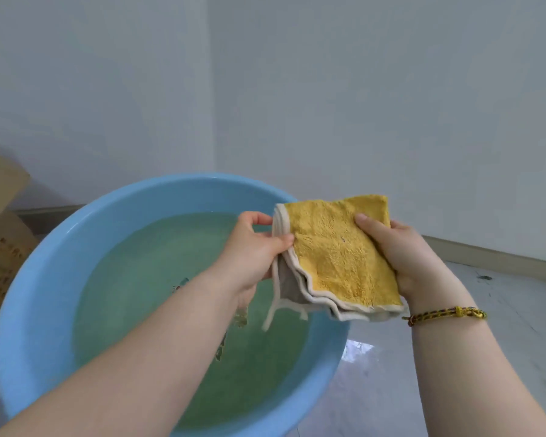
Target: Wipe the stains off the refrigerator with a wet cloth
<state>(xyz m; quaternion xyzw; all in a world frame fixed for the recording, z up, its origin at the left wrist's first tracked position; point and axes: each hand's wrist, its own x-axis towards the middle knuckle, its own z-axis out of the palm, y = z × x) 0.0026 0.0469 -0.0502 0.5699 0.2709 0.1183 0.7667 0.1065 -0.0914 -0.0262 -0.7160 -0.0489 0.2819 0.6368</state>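
Cloth [334, 257], yellow, held above tub [41, 266] of water; pinched by left hand [252, 250], gripped by right hand [405, 253].

Fingers of the right hand [405, 257] lie hidden behind the cloth [334, 257]; cardboard boxes [0, 222] overrun the left edge.

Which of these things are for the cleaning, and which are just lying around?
For the job:
- yellow cloth, held by the left hand and the right hand
- blue basin
- water in the basin

Just lying about:
- cardboard boxes by the wall
- bracelet on the right wrist, only worn
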